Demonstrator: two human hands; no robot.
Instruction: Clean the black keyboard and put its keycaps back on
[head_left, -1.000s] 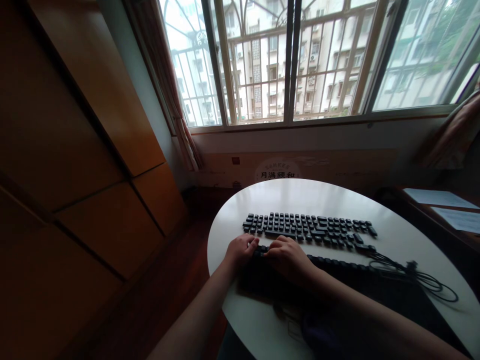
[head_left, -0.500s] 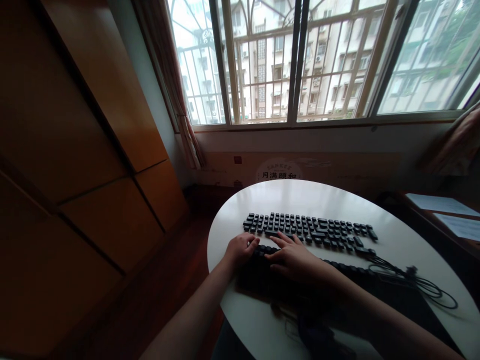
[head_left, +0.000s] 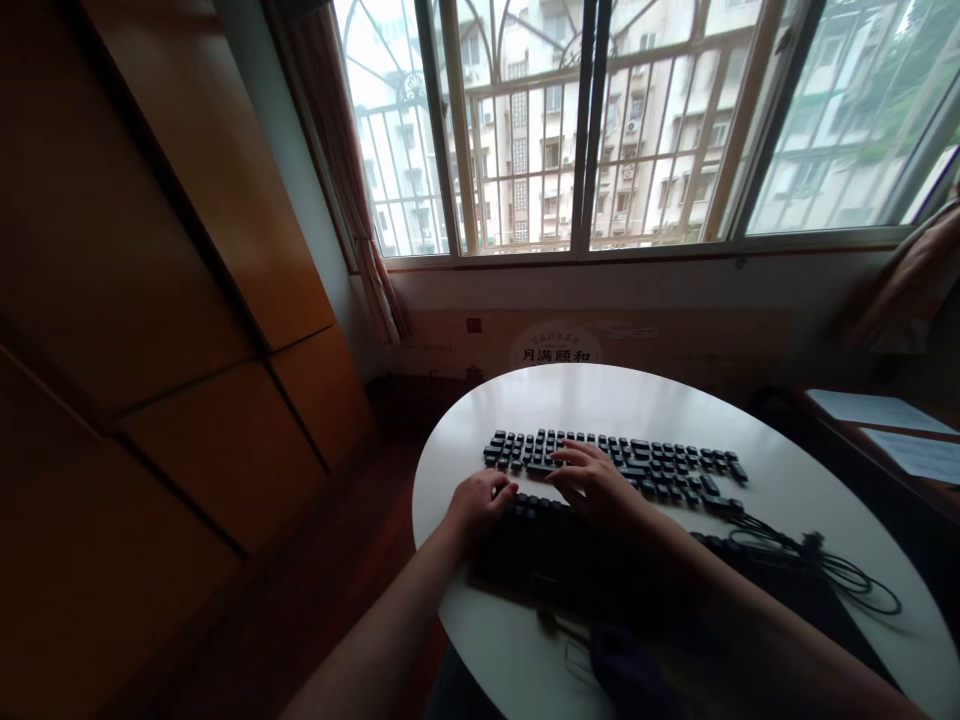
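A black keyboard (head_left: 570, 560) with only its back row of keycaps plainly visible lies on the white round table (head_left: 510, 400). My left hand (head_left: 478, 503) is closed around the keyboard's back left corner. Behind it, loose black keycaps (head_left: 641, 458) stand in rows on the tabletop. My right hand (head_left: 600, 487) is over the near edge of these rows, its fingers apart and stretched toward the left. No keycap shows in the right fingers. My right forearm hides part of the keyboard.
A coiled black cable (head_left: 847, 570) lies at the table's right. Near the front edge are a dark purple item (head_left: 622, 660) and a thin wire tool (head_left: 577, 655), both dim. Papers (head_left: 885, 410) rest on a surface at the right. A wooden cabinet (head_left: 187, 300) stands left.
My right hand has moved away from the keyboard's back row, up and to the right, over the loose keycaps. My left hand stays at the keyboard's corner.
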